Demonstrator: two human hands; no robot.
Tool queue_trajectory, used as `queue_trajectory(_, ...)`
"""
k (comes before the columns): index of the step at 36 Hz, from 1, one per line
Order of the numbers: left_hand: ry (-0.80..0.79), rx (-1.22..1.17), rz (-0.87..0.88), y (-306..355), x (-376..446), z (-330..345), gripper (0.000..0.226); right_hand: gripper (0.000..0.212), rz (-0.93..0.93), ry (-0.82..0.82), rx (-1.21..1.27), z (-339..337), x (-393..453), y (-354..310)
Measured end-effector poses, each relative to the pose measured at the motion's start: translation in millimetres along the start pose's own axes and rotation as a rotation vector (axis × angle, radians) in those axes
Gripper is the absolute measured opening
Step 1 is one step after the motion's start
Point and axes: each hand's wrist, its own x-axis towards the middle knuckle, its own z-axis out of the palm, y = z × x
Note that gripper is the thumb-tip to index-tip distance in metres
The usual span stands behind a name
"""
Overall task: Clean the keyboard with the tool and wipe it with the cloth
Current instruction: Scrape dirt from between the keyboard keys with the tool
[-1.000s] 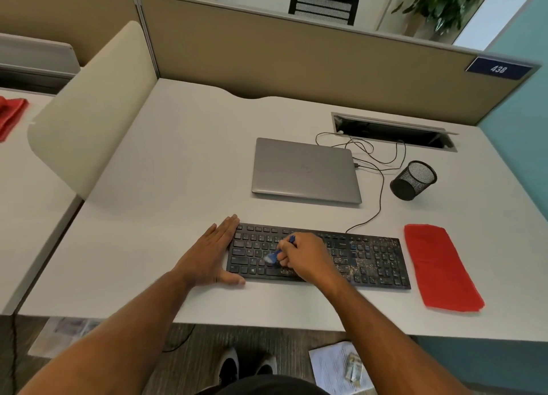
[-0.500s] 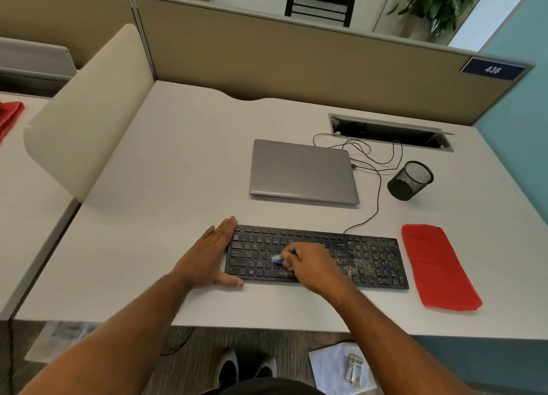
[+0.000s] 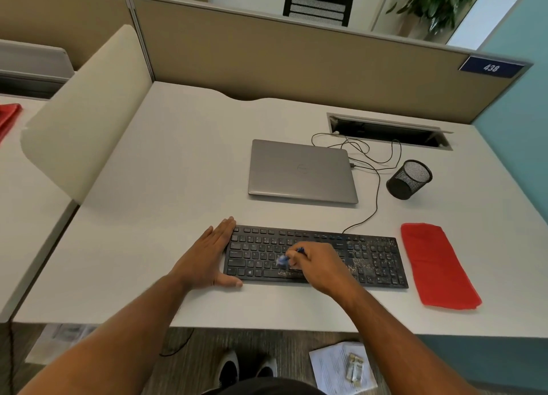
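Note:
A black keyboard [image 3: 373,261] lies near the front edge of the white desk [image 3: 178,163], with pale dust over its right half. My right hand [image 3: 318,265] grips a small blue brush [image 3: 286,256] whose blurred tip touches the keys at the keyboard's middle. My left hand [image 3: 207,256] lies flat against the keyboard's left end, fingers straight. A red cloth [image 3: 436,265] lies flat on the desk just right of the keyboard.
A closed grey laptop [image 3: 301,170] sits behind the keyboard, with a black mesh pen cup [image 3: 409,179] and loose cables [image 3: 364,151] to its right. A cable slot [image 3: 388,130] opens at the back. Partition walls bound the desk behind and on the left.
The brush tip has shifted slightly along the middle keys with small strokes of my right hand. My left hand has stayed at the keyboard's left end.

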Motion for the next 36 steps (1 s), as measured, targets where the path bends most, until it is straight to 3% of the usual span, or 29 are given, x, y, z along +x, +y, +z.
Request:
queue_trajectory(3, 0.000, 0.000, 0.002, 0, 0, 0, 0.147, 0.024, -0.004, 0.073, -0.023, 2, -3, 1)
queue_trajectory(9, -0.001, 0.000, 0.000, 0, 0, 0, 0.147, 0.023, 0.052, -0.051, -0.044, 3, -2, 2)
queue_trajectory(14, 0.000, -0.010, -0.002, 0, 0, 0, 0.146, 0.020, 0.120, 0.148, 0.295, 7, 4, 8)
queue_trajectory(20, 0.000, -0.002, -0.005, 0, 0, 1, 0.147, 0.021, 0.092, 0.329, 0.273, 20, 2, 9)
queue_trajectory(23, -0.001, -0.005, -0.007, 0, 0, 1, 0.147, 0.025, 0.086, 0.292, 0.227, 21, -2, 7)
queue_trajectory(28, -0.003, -0.004, -0.007, 0, -1, 1, 0.147, 0.028, 0.114, 0.057, 0.023, 13, 4, 5)
queue_trajectory(32, 0.000, -0.007, -0.010, 2, -1, 0, 0.147, 0.025, 0.090, 0.162, 0.180, 5, 6, -3)
queue_trajectory(36, -0.003, -0.012, -0.008, 2, -1, 0, 0.147, 0.028, 0.081, 0.141, 0.055, 7, 2, 1)
